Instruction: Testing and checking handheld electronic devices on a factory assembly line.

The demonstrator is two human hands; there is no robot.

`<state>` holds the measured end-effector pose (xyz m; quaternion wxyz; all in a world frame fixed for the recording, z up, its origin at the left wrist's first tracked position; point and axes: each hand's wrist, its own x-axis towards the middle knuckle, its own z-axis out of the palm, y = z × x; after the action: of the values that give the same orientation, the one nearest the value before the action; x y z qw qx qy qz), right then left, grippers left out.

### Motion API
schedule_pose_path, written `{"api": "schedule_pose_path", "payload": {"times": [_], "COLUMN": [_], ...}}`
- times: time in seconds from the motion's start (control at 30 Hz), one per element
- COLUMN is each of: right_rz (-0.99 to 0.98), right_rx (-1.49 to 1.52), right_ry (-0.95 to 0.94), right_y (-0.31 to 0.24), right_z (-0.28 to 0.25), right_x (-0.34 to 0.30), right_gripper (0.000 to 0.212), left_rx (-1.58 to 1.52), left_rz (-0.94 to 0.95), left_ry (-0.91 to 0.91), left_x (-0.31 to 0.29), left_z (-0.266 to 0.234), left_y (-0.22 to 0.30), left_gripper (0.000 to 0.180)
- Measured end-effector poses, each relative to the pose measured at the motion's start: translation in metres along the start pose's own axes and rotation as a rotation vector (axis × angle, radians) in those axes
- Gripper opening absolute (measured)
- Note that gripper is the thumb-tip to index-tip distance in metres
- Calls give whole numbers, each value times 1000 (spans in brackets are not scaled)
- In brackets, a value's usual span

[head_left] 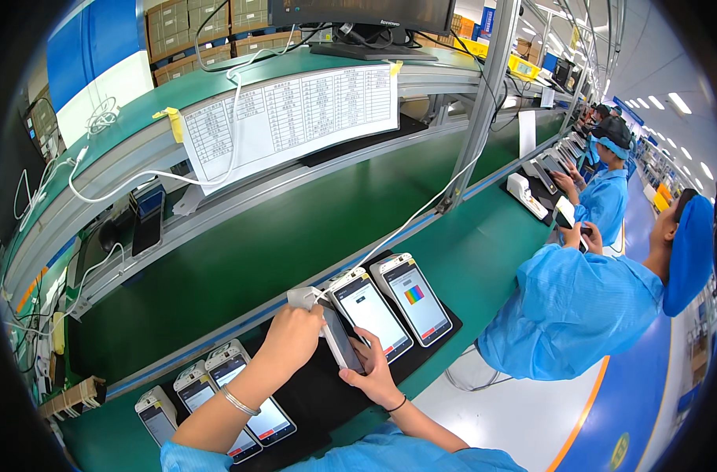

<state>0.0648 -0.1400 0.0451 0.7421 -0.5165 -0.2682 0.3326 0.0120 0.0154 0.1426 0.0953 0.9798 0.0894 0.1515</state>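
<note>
A white handheld terminal with a dark screen [343, 343] is tilted up in front of me. My right hand [373, 377] grips its lower end, thumb and fingers round the edges. At its upper left, my left hand [294, 334] is closed, fingertips against the terminal's white top; whatever they pinch is hidden. Just right stand two similar terminals with lit screens: one mostly white [372, 312], the other showing a coloured block [415, 297]. Several more terminals lie left, partly behind my left forearm, including one at the far left [156, 415]. A black mat [305, 393] lies beneath them.
Along the green bench runs a recessed green belt [295, 236] with a metal rail. A white cable [421, 208] reaches down toward the terminals. Above are a shelf with a printed sheet [295, 118] and a monitor [366, 16]. Co-workers in blue [579, 307] sit right.
</note>
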Motion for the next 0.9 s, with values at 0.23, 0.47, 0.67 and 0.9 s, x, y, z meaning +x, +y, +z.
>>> {"api": "schedule_pose_path", "payload": {"times": [0.23,0.47,0.67,0.9], "right_rz": [18,53,142,178], "right_rx": [-62,-46,212,433], "right_ry": [-35,-152,-115,-174], "right_y": [8,-2,0,2], "right_z": [-15,-14,-19,-23], "right_x": [2,3,2,1], "right_gripper": [82,79,56,60], "left_rx": [-27,-1284,-1452,-1574], "left_rz": [-59,-599,-561,-671], "left_ry": [92,110,19,33], "left_x": [-17,-78,-65,-62], "left_z": [-12,63,73,60], "left_y": [22,29,40,42], "left_gripper": [23,53,61,60]}}
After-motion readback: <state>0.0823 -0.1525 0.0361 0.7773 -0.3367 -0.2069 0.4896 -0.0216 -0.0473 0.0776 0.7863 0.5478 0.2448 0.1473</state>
